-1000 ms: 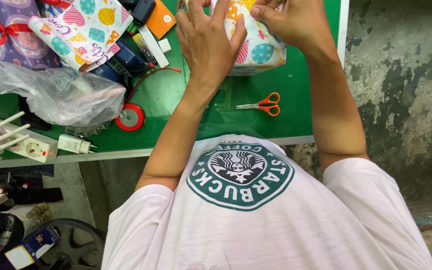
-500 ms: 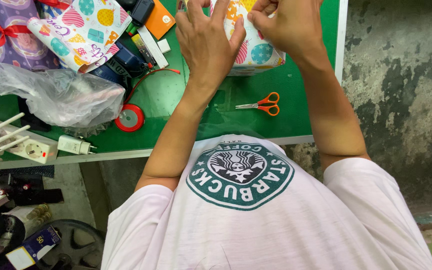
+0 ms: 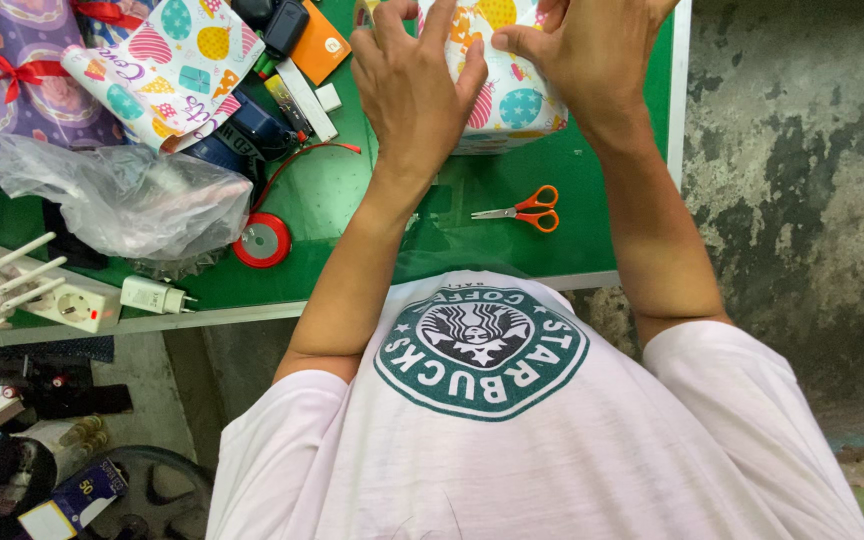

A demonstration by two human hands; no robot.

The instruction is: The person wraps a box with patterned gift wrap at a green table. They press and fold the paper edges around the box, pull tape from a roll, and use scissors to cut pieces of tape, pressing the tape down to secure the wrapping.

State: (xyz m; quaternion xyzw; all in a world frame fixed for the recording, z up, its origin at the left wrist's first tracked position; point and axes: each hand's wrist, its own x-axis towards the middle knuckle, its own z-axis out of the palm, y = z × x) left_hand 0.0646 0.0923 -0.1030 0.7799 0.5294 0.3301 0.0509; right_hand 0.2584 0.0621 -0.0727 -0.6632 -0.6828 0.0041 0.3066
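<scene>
Both hands press on a wrapped parcel (image 3: 507, 90) covered in white paper printed with coloured balloons, which sits on the green worktop (image 3: 352, 190) at the far edge of the view, straight ahead of the person. The left hand (image 3: 414, 85) lies flat against the parcel's left side, fingers (image 3: 437, 30) stretched out and pointing away from the body, not curled around anything. The right hand (image 3: 587, 55) rests on the parcel's top right, its thumb laid across the paper toward the left; its other fingers run out of the picture, so whether they pinch the paper cannot be told. The parcel's top is cut off by the frame, so its long axis cannot be judged; the visible near corner points down toward the person.

Just beside the parcel, nearer the body, lie orange-handled scissors (image 3: 524, 210), long axis across the worktop, blades pointing left. Farther left sit a red tape roll (image 3: 262, 240), a crumpled clear plastic bag (image 3: 132, 195), and another balloon-print parcel (image 3: 167, 65). A white plug adapter (image 3: 152, 295) lies at the worktop's near edge.
</scene>
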